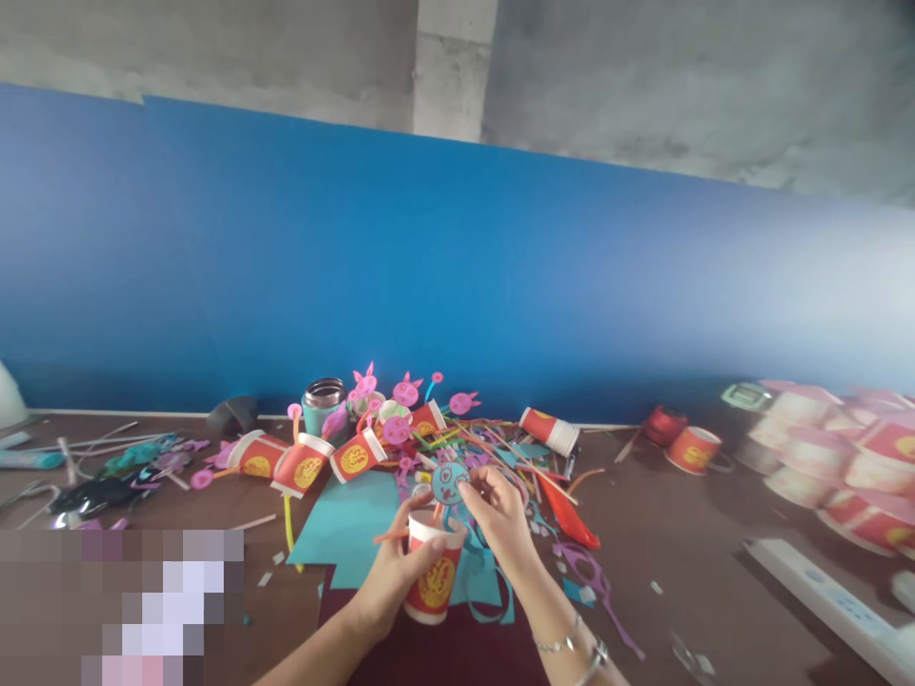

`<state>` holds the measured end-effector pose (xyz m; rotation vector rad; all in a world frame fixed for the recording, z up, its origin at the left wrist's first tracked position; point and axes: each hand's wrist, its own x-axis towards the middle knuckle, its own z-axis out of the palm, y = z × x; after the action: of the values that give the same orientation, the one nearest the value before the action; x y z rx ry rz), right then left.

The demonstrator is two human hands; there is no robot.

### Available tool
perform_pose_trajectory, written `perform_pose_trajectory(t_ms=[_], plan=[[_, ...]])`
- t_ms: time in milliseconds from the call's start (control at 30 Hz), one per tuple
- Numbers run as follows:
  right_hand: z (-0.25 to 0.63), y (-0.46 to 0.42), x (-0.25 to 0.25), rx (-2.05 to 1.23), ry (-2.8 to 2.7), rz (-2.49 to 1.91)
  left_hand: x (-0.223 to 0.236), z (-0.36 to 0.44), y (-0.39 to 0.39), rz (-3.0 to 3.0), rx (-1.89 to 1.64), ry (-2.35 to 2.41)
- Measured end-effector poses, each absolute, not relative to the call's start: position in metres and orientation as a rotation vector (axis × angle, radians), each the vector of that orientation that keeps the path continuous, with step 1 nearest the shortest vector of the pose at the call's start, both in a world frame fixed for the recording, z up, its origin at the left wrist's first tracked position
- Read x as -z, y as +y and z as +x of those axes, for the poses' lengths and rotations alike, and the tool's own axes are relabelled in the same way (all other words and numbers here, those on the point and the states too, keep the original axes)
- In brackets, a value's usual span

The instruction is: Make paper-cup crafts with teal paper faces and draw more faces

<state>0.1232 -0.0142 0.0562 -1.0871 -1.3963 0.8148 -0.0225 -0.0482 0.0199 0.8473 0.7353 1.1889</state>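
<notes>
A red paper cup (432, 583) with a white rim and a yellow emblem is gripped by my left hand (401, 562), thumb on its front and fingers round its far side. Above its rim, my right hand (496, 502) pinches the edge of a round blue paper face (447, 483) with drawn eyes and mouth. An orange straw (390, 538) sticks out to the left at the cup's rim. Beneath the blue face, another orange piece stands in the cup's mouth. A curled blue paper strip (493, 595) hangs beside the cup on the right.
Blue paper sheets (350, 519) lie behind the cup. Several decorated cups (306, 465) with pink paper faces crowd the back, near an open thermos (325, 405). Farther right are a stack of cups (549, 431), an orange-red balloon (568, 512), a power strip (829, 595) and piled cups (815, 457).
</notes>
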Motion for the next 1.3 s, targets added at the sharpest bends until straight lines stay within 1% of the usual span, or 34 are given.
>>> perform_pose_trajectory(t_ms=[100,300,567,900,1133,1300], plan=[[0.1216,-0.0158,-0.0588,-0.839,-1.385,-1.087,-0.0207,-0.0226,-0.0485,0.848,-1.186,0.716],[0.1211,-0.0158,-0.0573,-1.003,-1.357,-1.05,-0.0232,-0.0229,-0.0497,0.868,-1.165,0.716],[0.1209,-0.0155,-0.0584,-1.088,-1.306,-1.03,-0.0239,-0.0231,-0.0504,0.862,-1.153,0.716],[0.119,-0.0163,-0.0573,-1.135,-1.297,-0.989,-0.0228,-0.0227,-0.05,0.893,-1.157,0.737],[0.1178,-0.0142,-0.0539,-1.103,-1.296,-1.029,-0.0196,-0.0226,-0.0494,0.897,-1.158,0.748],[0.1175,-0.0169,-0.0561,-1.044,-1.354,-0.981,-0.0169,-0.0218,-0.0492,0.91,-1.157,0.728]])
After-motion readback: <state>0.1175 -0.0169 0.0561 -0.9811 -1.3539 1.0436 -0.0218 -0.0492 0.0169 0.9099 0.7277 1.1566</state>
